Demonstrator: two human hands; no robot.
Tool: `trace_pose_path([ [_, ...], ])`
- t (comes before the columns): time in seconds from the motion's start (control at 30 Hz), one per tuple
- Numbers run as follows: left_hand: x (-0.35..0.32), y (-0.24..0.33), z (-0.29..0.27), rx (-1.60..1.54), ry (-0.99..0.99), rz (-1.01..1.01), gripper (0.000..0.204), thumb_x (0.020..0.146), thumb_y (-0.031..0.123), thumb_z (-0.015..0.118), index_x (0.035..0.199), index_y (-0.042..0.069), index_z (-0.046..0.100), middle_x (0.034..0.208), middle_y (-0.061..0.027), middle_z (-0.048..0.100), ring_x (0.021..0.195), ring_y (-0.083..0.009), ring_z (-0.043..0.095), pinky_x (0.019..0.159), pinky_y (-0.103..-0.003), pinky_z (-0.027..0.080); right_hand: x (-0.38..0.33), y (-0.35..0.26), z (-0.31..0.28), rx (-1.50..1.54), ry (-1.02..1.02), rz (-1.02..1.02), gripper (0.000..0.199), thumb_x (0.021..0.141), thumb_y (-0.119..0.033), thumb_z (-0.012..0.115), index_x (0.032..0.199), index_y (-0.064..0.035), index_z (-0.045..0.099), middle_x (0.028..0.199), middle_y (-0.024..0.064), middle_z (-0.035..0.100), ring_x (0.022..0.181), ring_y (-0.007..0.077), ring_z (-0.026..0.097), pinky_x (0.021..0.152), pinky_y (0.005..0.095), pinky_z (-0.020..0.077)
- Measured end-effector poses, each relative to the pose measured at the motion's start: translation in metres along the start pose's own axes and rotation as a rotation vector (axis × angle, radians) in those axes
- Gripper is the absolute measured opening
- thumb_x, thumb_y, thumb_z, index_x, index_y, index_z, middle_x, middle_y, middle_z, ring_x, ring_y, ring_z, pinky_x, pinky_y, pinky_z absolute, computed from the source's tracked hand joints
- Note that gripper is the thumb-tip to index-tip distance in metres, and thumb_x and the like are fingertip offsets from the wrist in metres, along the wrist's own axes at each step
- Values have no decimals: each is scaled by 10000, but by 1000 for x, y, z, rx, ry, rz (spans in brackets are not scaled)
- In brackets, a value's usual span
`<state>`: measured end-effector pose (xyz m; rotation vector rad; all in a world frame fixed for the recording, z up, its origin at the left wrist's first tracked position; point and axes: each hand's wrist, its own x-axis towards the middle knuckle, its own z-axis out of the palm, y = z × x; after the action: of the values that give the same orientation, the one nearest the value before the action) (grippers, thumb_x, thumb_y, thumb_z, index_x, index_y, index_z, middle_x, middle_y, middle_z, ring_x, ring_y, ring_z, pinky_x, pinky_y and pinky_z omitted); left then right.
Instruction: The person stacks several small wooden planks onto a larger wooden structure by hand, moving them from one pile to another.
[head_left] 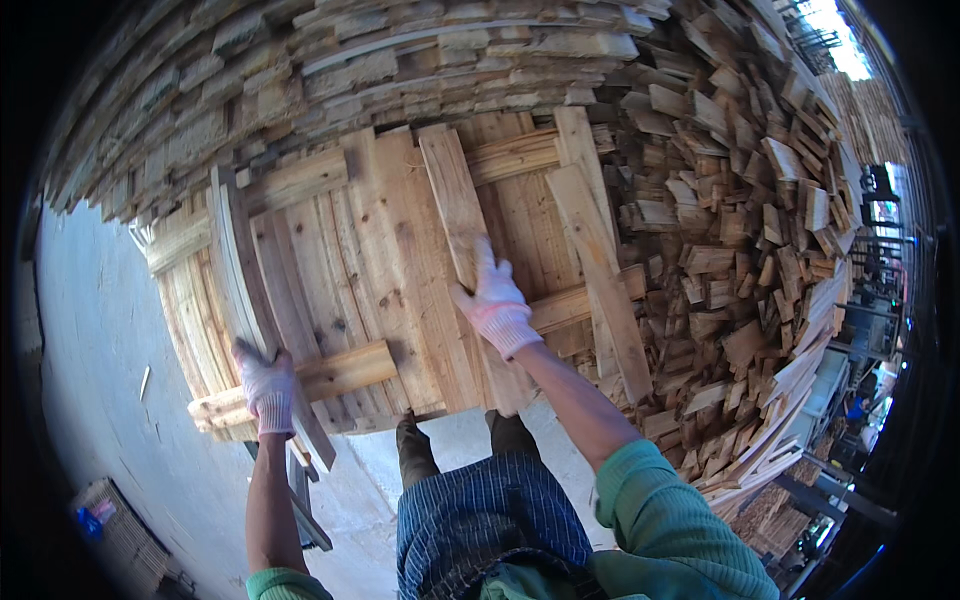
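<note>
My left hand (267, 388), in a white knit glove, closes around the lower part of a long narrow board (238, 270), which crosses the left side of a flat plank panel (375, 240). With its thumb at one edge and its fingers along the other, my right hand (497, 312), in a similar glove, grips a second board (455, 195) lying lengthwise over the panel. Crosspieces (345, 372) run across the panel's planks. Right of my right hand, a loose slanting board (597, 270) overlaps the panel's right end. The undersides of both held boards are hidden.
Stacked rough boards (380, 60) rise along the far side. A large heap of short wood offcuts (730, 230) stands close on the right. Grey floor (90, 330) shows at left, with a slatted stack (125, 530) at lower left. My legs are at the panel's near edge.
</note>
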<state>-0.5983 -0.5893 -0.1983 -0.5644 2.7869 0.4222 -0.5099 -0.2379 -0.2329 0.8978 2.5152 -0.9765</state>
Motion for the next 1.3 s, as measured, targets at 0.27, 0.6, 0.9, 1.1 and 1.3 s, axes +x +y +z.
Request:
trace_pose_path([
  [0.27, 4, -13, 10, 51, 33, -16, 901, 850, 337, 700, 1552, 13, 237, 1452, -302, 499, 1314, -418, 541, 1075, -437, 448, -67, 156, -112, -653, 276, 157, 949, 853, -360, 737, 1601, -199, 175, 1238, 270, 492, 1146, 490, 528, 974, 561, 455],
  [0.6, -3, -1, -5, 14, -30, -70, 910, 842, 334, 707, 1547, -12, 247, 1453, -309, 487, 1332, -413, 521, 1084, -428, 435, -24, 90, -87, -348, 122, 39, 800, 870, -419, 702, 1536, -166, 339, 1049, 278, 546, 986, 434, 586, 854, 536, 480],
  [0.9, 7, -19, 12, 69, 16, -26, 909, 854, 356, 698, 1559, 21, 233, 1480, -297, 474, 1331, -415, 526, 1091, -435, 431, 51, 92, -72, -182, -41, -132, 840, 944, -420, 614, 1614, -183, 166, 1339, 326, 474, 1192, 498, 536, 1029, 512, 458],
  [1.1, 7, -18, 16, 19, 35, 9, 909, 842, 352, 702, 1555, 16, 249, 1467, -294, 487, 1323, -413, 533, 1090, -439, 433, 74, 150, -103, -336, 289, 166, 855, 946, -425, 624, 1615, -171, 155, 1312, 334, 466, 1187, 509, 504, 1016, 544, 436],
  [1.3, 11, -39, 20, -152, -11, 53, 953, 847, 323, 732, 1552, -68, 224, 1551, -266, 395, 1439, -353, 411, 1180, -366, 328, 56, 156, -71, -396, 316, 120, 813, 963, -452, 595, 1613, -205, 174, 1214, 326, 477, 1095, 503, 533, 985, 546, 443],
])
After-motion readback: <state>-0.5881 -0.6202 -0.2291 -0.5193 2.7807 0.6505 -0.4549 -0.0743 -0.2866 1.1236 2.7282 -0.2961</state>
